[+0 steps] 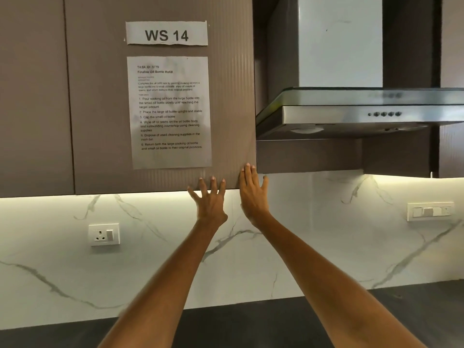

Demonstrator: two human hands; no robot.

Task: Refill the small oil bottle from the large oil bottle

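The shut cabinet door (160,96) blocks reach inside; open room lies below it, above the countertop (251,320).

Both oil bottles out of view.

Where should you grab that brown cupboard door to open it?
Probably the bottom right corner of the cupboard door, coming from below. No handle shows, and that lower edge hangs free above the wall. Both the left hand and right hand are there.
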